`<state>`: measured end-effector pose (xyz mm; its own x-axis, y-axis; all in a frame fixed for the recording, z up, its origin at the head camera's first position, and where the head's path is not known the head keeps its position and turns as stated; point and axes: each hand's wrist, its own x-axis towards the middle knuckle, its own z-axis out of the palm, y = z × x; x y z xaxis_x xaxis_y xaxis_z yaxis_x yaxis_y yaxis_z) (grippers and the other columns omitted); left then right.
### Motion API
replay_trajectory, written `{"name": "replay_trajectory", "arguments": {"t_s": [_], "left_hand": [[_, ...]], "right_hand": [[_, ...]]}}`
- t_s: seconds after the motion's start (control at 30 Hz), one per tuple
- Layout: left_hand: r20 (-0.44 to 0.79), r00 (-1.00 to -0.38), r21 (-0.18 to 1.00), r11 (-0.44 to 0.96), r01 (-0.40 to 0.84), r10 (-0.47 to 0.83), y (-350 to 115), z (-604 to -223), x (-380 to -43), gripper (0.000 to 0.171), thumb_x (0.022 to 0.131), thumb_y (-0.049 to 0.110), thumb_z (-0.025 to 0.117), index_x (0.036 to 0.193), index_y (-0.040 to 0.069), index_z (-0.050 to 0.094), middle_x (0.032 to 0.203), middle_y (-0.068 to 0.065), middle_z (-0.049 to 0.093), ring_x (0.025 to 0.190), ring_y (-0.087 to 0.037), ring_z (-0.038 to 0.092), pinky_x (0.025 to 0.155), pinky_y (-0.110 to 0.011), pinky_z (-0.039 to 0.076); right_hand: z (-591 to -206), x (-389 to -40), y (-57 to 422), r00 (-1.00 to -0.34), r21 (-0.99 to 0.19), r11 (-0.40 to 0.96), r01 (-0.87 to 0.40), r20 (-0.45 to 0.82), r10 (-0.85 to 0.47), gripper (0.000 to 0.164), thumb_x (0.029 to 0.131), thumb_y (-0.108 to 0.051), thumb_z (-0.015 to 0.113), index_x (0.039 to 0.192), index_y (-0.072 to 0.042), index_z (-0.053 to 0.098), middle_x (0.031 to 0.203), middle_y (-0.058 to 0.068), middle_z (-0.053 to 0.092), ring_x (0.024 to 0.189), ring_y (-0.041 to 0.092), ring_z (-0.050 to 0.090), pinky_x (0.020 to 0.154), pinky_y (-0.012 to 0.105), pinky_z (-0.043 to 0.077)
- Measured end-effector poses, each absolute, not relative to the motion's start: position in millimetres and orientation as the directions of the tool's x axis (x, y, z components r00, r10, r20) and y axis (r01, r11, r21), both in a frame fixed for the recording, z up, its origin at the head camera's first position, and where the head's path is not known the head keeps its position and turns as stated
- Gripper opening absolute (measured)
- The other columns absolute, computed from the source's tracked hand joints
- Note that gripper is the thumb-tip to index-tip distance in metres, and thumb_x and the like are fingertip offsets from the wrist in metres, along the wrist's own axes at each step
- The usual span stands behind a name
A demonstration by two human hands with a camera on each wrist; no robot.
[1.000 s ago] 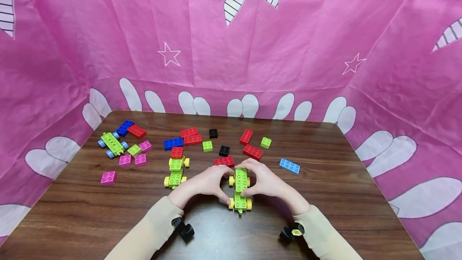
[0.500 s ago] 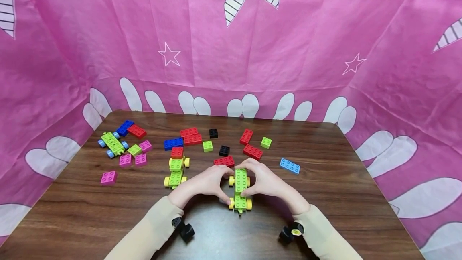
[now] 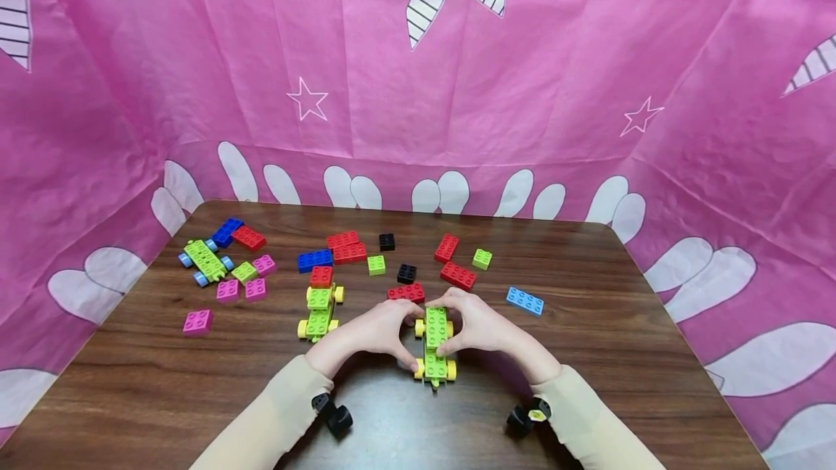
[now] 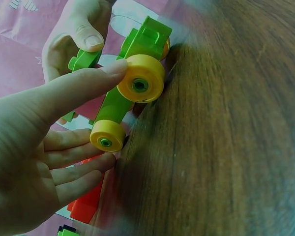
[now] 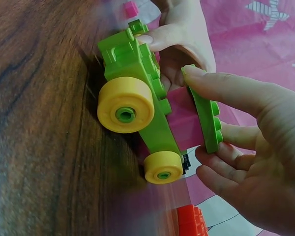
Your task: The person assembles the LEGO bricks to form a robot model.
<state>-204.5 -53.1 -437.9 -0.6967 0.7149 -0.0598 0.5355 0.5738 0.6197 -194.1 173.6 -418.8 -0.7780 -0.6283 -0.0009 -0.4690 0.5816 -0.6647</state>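
A toy brick car (image 3: 435,367) with a lime-green base and yellow wheels stands between both hands near the table's front middle. My left hand (image 3: 375,328) holds the car from its left side. In the left wrist view, the left thumb lies on a yellow wheel (image 4: 141,78), and the fingers reach beside the other wheel. My right hand (image 3: 480,325) pinches the long green brick (image 5: 206,118) on top, thumb at its near end and fingers at its far end. A pink brick (image 5: 183,118) sits between that green brick and the base.
Left of the hands stands another green car (image 3: 318,321) with a red brick (image 3: 321,276) on it. A blue-wheeled base (image 3: 205,260) lies far left among pink bricks (image 3: 197,322). Several red, black and green bricks lie behind the hands; a light-blue brick (image 3: 525,301) lies right.
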Motion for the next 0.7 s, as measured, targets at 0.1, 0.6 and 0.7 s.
{"name": "replay_trajectory", "arguments": {"t_s": [0.1, 0.6, 0.7], "left_hand": [[-0.055, -0.697, 0.619, 0.572, 0.538, 0.715, -52.8, -437.8, -204.6, 0.082, 0.062, 0.039, 0.09, 0.126, 0.002, 0.057, 0.119, -0.008, 0.061, 0.105, -0.019, 0.058, 0.092, -0.034, 0.048], [-0.045, -0.704, 0.62, 0.572, 0.537, 0.709, -51.9, -438.0, -204.2, 0.082, 0.06, 0.035, 0.091, 0.125, 0.0, 0.057, 0.117, -0.008, 0.062, 0.102, -0.019, 0.059, 0.09, -0.032, 0.048], [-0.043, -0.702, 0.619, 0.571, 0.54, 0.711, -51.8, -437.3, -203.9, 0.082, 0.06, 0.035, 0.091, 0.125, 0.0, 0.057, 0.117, -0.009, 0.062, 0.102, -0.019, 0.06, 0.09, -0.031, 0.048]], "right_hand": [[-418.5, -194.3, 173.7, -0.78, -0.663, 0.587, -0.464, -0.009, -0.626, 0.068, 0.067, -0.031, 0.087, 0.125, -0.007, 0.062, 0.108, 0.001, 0.057, 0.098, 0.019, 0.054, 0.087, 0.04, 0.05], [-417.7, -191.9, 171.5, -0.792, -0.648, 0.601, -0.468, 0.006, -0.611, 0.067, 0.068, -0.029, 0.087, 0.125, -0.005, 0.062, 0.105, 0.002, 0.057, 0.096, 0.022, 0.055, 0.084, 0.038, 0.049], [-417.4, -191.2, 171.3, -0.794, -0.644, 0.605, -0.468, 0.005, -0.608, 0.067, 0.068, -0.029, 0.087, 0.125, -0.005, 0.062, 0.105, 0.001, 0.057, 0.096, 0.022, 0.055, 0.082, 0.036, 0.048]]}}
